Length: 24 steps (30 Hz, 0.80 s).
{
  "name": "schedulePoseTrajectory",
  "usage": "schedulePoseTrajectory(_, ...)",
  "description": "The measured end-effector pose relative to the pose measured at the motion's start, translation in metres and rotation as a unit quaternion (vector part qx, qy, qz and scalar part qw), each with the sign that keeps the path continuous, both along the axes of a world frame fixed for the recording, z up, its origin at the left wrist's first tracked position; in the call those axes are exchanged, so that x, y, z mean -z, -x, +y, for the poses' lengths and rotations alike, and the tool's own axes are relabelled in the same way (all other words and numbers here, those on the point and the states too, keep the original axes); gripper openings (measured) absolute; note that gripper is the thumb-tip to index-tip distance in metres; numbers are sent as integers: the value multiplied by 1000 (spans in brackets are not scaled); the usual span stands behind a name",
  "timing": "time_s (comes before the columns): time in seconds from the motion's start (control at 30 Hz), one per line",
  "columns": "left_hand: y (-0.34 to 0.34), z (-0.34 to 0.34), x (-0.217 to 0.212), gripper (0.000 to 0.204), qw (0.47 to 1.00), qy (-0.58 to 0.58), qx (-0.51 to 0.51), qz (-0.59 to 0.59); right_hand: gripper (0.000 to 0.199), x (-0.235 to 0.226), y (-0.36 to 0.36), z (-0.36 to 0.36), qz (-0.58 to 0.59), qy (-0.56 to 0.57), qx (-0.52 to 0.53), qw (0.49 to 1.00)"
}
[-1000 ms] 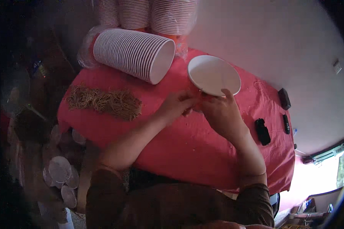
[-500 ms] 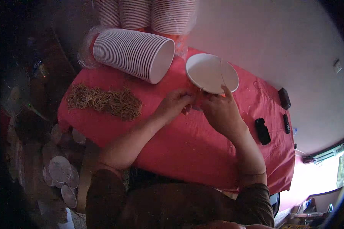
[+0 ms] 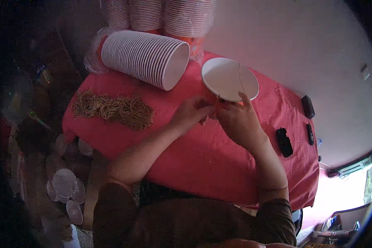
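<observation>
A paper tub (image 3: 225,78), white inside with a reddish outer wall, is tipped so that its mouth faces me. A thin tan string (image 3: 241,76) crosses its mouth down to my right hand (image 3: 239,120). My right hand is closed at the tub's near rim, one finger raised along the string. Close beside it, my left hand (image 3: 193,111) is pinched, its fingertips near the tub's wall. What lies between the left fingertips is too dark and small to make out. A bundle of tan strings (image 3: 113,109) rests on the table, left of my left hand.
A nested stack of white-rimmed tubs (image 3: 142,58) lies sideways, with wrapped stacks (image 3: 188,18) standing behind. On the red tablecloth (image 3: 194,161) at the right are a black case (image 3: 283,142), a dark block (image 3: 307,106) and a slim black object (image 3: 310,134). Pale discs (image 3: 65,182) lie lower left.
My left fingertips have shifted slightly right, closer to my right hand. The tub and my right hand have hardly moved.
</observation>
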<state>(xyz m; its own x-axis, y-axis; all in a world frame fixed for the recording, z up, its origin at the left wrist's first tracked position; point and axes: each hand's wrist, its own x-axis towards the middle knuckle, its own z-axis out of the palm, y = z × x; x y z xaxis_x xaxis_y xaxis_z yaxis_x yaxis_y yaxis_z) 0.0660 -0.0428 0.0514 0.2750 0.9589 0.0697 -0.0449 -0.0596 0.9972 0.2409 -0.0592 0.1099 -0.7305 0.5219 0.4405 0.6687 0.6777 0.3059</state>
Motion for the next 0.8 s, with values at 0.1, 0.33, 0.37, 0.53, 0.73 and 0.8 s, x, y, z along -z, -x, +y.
schedulePoseTrajectory(0.1,0,1,2,21,997,29,-18,-62,9,-1,-2,0,-9,6,-1,1000)
schedulePoseTrajectory(0.33,0,-3,-2,18,999,18,31,-34,12,-3,-2,0,-20,35,18,999)
schedulePoseTrajectory(0.37,1,-3,-3,17,999,18,30,-40,12,-4,-3,1,-20,35,17,999)
schedulePoseTrajectory(0.53,3,0,2,17,998,22,36,-49,13,-5,-3,-1,-29,11,5,999)
schedulePoseTrajectory(0.73,0,-2,-3,16,1000,18,12,-22,12,0,1,0,2,23,-1,1000)
schedulePoseTrajectory(0.8,0,-2,4,19,1000,-18,8,-20,12,0,3,-1,-13,18,-9,1000)
